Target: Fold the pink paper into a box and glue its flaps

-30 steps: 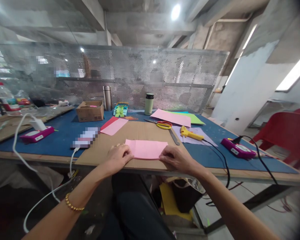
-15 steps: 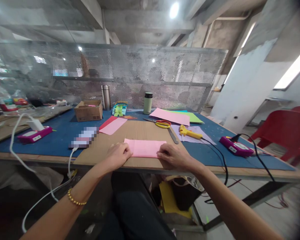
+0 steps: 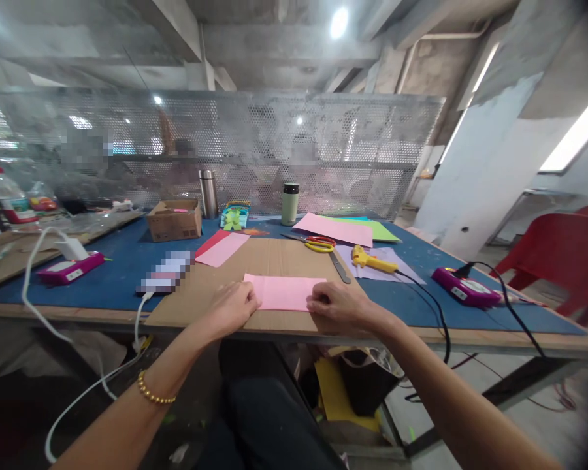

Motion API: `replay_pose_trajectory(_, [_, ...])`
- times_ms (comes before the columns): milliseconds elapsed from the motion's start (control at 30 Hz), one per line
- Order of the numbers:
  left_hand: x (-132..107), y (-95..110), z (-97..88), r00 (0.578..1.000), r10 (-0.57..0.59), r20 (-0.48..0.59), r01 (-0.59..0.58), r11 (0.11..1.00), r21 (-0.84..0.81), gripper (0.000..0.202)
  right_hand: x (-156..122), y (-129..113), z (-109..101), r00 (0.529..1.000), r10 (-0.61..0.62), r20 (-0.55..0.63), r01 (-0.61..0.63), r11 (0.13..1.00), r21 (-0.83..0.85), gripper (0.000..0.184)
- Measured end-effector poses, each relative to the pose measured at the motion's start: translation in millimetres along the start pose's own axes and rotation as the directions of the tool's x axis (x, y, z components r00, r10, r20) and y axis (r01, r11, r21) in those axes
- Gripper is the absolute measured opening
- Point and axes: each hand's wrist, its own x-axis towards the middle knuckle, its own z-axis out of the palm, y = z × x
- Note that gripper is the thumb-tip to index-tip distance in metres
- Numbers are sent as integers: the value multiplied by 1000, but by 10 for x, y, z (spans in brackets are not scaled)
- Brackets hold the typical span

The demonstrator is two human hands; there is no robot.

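Held the pink paper (image 3: pixel 284 294) flat on the brown cardboard (image 3: pixel 267 254), close to the front edge of the blue table (image 3: pixel 421 300), straight ahead of the body and between the two hands. Pinched its near left corner in the left hand (image 3: pixel 234 304), with fingers curled tight, and its near right corner in the right hand (image 3: pixel 340 303), with a small dark gap showing between thumb and bent forefinger. Could not tell how far either thumb reached under the sheet.

Saw the long axis running from side to side, about parallel with the front edge — one short end at each hand, without either hand plainly nearer. Had no finger on the far long edge. Saw a faint crease near the left end.

Had the scissors (image 3: pixel 321 243) ahead and to the right, at the far part of the cardboard, with a metal blade (image 3: pixel 340 267) just beside, slanting toward the right hand. Saw a yellow glue gun (image 3: pixel 375 262) farther right, on purple paper (image 3: pixel 392 252). Had a phone (image 3: pixel 165 271) beyond the left hand, blurred over, and a pink strip (image 3: pixel 228 248) partly over red paper (image 3: pixel 210 249) farther ahead — both apart from the fingers.
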Motion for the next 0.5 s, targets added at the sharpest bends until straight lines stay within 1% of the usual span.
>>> replay_pose_trajectory(100, [-9, -14, 16, 1000, 4, -15, -4, 1000, -2, 14, -8, 0, -6, 1000, 23, -14, -23, 1000, -18, 21])
replay_pose_trajectory(233, [-36, 14, 11, 999, 8, -34, -8, 1000, 7, 14, 34, 132, 52, 998, 61, -20, -62, 997, -39, 24])
replay_pose_trajectory(367, [-38, 47, -14, 998, 12, -62, -13, 1000, -6, 13, 112, 277, 127, 998, 30, -57, -35, 995, -88, 26])
replay_pose_trajectory(500, [-36, 52, -20, 997, -3, -73, 2, 1000, -15, 11, 89, 290, 135, 998, 17, -56, -20, 999, -43, 23])
